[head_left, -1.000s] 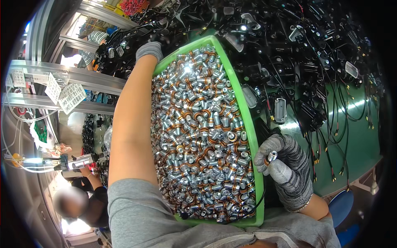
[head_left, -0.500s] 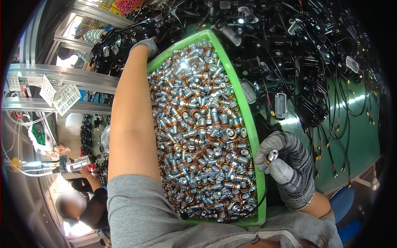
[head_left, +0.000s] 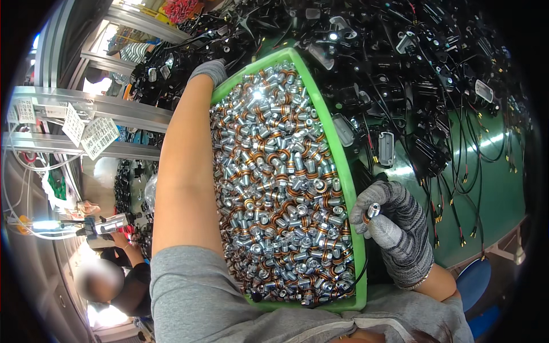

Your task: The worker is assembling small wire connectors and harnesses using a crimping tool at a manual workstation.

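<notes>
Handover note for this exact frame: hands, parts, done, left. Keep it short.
Left hand: gloved, gripping the far corner of the green tray, forearm lying along its left side.
Right hand: gloved, closed grip on one small silver cylindrical fitting, held just outside the tray's right rim.
Parts: the tray is heaped with silver fittings with copper-coloured rings. A pile of black wired units lies on the green surface beyond and to the right.
Done: one fitting picked out.
Left: the fitting is not yet placed anywhere; the tray looks nearly full.
</notes>
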Available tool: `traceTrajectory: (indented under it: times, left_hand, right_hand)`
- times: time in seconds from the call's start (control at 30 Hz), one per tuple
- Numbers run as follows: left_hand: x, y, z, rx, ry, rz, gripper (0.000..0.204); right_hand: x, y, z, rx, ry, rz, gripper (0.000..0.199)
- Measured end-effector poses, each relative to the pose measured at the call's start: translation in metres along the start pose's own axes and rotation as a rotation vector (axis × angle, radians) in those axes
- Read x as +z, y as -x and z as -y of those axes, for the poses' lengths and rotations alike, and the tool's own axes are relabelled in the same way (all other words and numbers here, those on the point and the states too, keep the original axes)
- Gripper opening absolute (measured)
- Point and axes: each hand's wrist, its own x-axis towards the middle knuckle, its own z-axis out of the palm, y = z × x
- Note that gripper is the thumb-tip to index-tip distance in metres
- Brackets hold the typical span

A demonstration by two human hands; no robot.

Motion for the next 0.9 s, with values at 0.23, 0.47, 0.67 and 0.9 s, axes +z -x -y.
traceTrajectory:
  times: [0.23, 0.47, 0.67, 0.9]
  left_hand:
    - [-0.013, 0.036, 0.031, 0.062, 0.592, -0.369, 0.060]
    - [-0.091, 0.107, 0.054, -0.032, 1.276, -0.739, 0.031]
    - [-0.126, 0.174, 0.025, 0.149, 1.580, -0.906, 0.025]
    - [-0.140, 0.315, -0.017, 0.499, 1.860, -1.162, 0.025]
  right_hand:
    - [0.002, -0.001, 0.002, -0.043, -0.063, 0.045, 0.023]
    - [0.005, -0.003, 0.004, -0.087, 0.048, 0.033, 0.024]
    - [0.007, -0.002, -0.002, -0.207, 0.148, 0.026, 0.023]
    - [0.012, 0.000, 0.002, -0.262, 0.178, 0.003, 0.026]
